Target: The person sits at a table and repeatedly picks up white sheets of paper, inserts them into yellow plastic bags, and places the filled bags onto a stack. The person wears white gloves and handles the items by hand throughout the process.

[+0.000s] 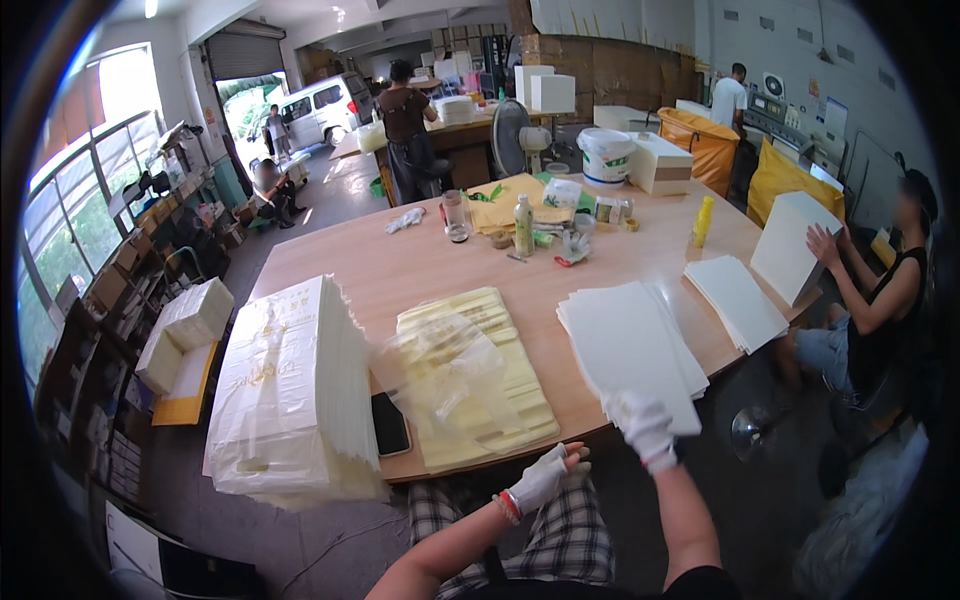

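Observation:
My right hand (643,425), in a white glove, is over the near edge of a fanned stack of white boards (625,345). Motion smears its fingers, so I cannot tell whether they grip a board. My left hand (545,475), gloved with bare fingertips, is just off the table's front edge above my lap. Its fingers point right, slightly apart, with nothing visible in them. Left of the boards lies a stack of pale yellow bags (485,380) with a crumpled clear plastic bag (440,360) on top. A tall stack of white plastic bags (265,375) stands farther left, beside a dark phone (390,424).
At right, a seated person handles a white box (790,245) beside more white boards (735,300). A bottle (523,225), a glass jar (456,215), a yellow bottle (702,222), a white bucket (606,158) and a fan (510,140) stand farther back. Other people are behind.

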`<act>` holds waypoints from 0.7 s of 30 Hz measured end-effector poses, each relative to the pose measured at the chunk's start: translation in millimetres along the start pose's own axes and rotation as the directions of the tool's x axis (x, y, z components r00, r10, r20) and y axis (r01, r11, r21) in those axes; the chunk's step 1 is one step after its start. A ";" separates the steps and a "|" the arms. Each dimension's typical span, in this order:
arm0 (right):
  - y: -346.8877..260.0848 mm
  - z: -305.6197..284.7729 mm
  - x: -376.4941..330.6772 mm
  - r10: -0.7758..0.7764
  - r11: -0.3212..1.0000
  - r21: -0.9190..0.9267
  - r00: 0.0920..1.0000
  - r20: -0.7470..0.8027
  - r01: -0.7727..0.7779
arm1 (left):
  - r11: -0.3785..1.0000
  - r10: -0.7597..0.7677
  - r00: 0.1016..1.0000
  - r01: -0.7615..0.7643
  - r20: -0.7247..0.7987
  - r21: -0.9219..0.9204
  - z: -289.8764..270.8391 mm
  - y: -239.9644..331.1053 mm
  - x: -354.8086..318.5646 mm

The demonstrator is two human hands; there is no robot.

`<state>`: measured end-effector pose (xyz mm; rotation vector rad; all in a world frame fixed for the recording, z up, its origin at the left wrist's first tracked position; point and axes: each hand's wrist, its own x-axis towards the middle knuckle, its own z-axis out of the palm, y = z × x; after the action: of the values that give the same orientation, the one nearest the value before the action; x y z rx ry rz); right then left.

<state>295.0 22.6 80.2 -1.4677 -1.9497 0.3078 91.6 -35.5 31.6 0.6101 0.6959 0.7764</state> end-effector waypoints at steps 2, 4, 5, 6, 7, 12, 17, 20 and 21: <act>-35.8 -6.5 -37.3 -0.445 0.895 0.066 0.893 0.059 0.442 | 0.879 -0.237 0.971 0.221 0.016 -0.422 -6.1 -9.6 22.1; -60.4 -20.1 -68.1 -0.452 0.872 0.022 0.787 0.420 0.489 | 0.964 -0.068 0.988 0.101 0.140 -0.247 -2.5 -0.5 1.9; -64.4 -27.2 -68.6 -0.506 0.862 0.203 0.815 0.281 0.465 | 0.991 -0.080 0.990 0.092 0.118 -0.093 -7.0 0.6 -14.5; -69.0 -33.1 -68.5 -0.553 0.795 0.379 0.823 0.134 0.473 | 0.994 -0.089 0.993 0.083 0.083 0.067 -12.3 1.6 -29.1; -43.1 -28.4 -77.0 -0.350 0.898 0.323 0.930 0.112 0.299 | 0.991 -0.075 0.997 0.074 -0.001 0.115 -14.0 5.3 -39.3; 55.4 48.4 -132.8 0.431 0.045 0.840 0.769 0.473 -0.541 | 0.530 -0.089 0.991 0.134 -0.103 0.837 -8.2 31.7 -57.3; -31.9 89.3 -124.1 0.413 0.324 0.872 0.884 0.217 -0.366 | -0.330 0.348 0.927 -0.018 0.140 0.944 26.0 -35.4 -64.7; -46.1 79.5 -106.2 0.426 0.356 0.864 0.885 0.189 -0.356 | -0.193 0.178 0.981 -0.038 0.073 0.980 50.8 26.6 -84.0; -41.3 74.0 -102.7 0.383 0.480 0.816 0.914 0.136 -0.323 | -0.209 0.295 0.923 -0.190 0.247 0.959 26.8 35.9 -74.9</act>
<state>231.5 -71.0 10.0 -1.1472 -1.0911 1.1846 57.9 -80.4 98.5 2.3540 1.2553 0.4196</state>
